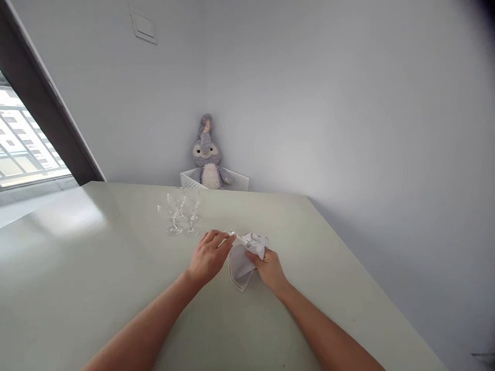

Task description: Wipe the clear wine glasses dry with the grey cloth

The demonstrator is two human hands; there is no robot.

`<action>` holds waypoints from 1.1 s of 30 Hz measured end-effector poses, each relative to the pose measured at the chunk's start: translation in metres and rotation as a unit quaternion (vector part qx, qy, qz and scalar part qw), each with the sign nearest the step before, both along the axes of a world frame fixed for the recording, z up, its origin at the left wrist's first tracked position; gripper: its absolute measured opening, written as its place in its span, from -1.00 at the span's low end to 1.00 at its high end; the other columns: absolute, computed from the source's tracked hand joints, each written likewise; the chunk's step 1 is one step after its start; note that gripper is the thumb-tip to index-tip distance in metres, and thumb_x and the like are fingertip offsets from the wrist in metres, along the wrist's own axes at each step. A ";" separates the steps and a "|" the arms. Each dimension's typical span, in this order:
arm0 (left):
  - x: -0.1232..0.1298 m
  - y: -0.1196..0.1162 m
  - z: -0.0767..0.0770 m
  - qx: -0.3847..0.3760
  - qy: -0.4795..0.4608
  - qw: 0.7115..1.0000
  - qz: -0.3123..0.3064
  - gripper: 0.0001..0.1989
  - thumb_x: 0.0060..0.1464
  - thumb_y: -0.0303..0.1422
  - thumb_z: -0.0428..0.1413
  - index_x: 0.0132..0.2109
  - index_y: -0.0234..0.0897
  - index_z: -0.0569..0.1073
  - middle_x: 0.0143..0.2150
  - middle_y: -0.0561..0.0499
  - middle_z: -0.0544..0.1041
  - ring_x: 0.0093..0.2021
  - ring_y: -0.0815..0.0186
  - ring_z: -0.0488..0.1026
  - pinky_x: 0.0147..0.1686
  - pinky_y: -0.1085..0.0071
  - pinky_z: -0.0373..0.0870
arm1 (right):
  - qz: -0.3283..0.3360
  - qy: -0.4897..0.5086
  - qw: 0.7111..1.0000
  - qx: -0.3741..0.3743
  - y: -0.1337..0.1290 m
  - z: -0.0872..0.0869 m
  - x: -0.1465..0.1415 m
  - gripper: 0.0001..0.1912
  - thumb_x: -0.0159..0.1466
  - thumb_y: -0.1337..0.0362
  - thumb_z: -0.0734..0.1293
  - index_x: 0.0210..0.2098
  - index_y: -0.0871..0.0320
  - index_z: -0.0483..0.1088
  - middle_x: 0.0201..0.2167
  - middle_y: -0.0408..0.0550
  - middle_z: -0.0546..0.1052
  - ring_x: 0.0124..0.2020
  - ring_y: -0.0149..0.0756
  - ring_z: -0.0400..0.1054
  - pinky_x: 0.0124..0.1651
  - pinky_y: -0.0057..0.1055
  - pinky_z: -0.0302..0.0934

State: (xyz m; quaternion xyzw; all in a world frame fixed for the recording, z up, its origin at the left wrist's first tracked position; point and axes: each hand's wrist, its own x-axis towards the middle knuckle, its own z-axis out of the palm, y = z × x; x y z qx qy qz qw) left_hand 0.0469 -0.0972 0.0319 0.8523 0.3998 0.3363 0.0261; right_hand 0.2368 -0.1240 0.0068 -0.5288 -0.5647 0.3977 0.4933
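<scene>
My left hand [211,253] is closed at the foot of a clear stemmed glass [232,233], which lies roughly level between my two hands. Around the bowl end of that glass my right hand [269,265] holds a light grey cloth [242,265]; part of the cloth hangs down between the hands, and the bowl is mostly hidden by it. Several clear stemmed glasses [174,229] stand upright in a group on the pale table [116,288], beyond my left hand and to its left.
Behind the table's far edge, a grey plush toy [211,175] sits in a white perforated basket [240,181]. Walls meet in the corner behind it. A window with a dark frame [46,93] is at the far left.
</scene>
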 end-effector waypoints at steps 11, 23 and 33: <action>-0.010 0.013 0.002 0.050 0.090 0.993 -0.050 -0.77 0.16 -0.36 -0.13 -0.17 -0.19 0.41 -0.46 0.01 0.43 -0.35 0.31 0.36 -0.05 0.21 0.16 | 0.157 -0.136 0.974 0.086 0.001 0.023 0.020 -0.82 0.12 0.17 0.26 -0.39 0.14 0.42 -0.46 -0.13 0.46 -0.41 -0.29 0.29 -0.34 -0.41 0.16; -0.014 0.012 0.002 -0.095 0.045 0.981 0.164 -0.69 0.15 -0.26 -0.17 -0.44 -0.23 0.35 -0.56 0.05 0.38 -0.54 0.36 0.26 -0.56 0.47 -0.08 | -0.035 -0.365 0.881 0.300 0.009 0.037 0.052 -0.53 0.15 0.32 0.18 0.07 -0.02 0.24 -0.06 -0.13 0.43 0.11 -0.05 0.08 0.10 -0.09 -0.06; 0.017 -0.009 -0.008 0.085 0.130 0.984 -0.085 -0.73 0.13 -0.46 -0.16 -0.47 -0.29 0.34 -0.55 -0.01 0.35 -0.49 0.34 0.30 -0.40 0.38 0.13 | 0.033 -0.364 0.894 0.259 -0.003 0.038 0.005 -0.67 0.20 0.09 0.19 -0.13 0.09 0.40 -0.22 0.03 0.49 0.04 -0.05 0.14 0.12 -0.03 -0.19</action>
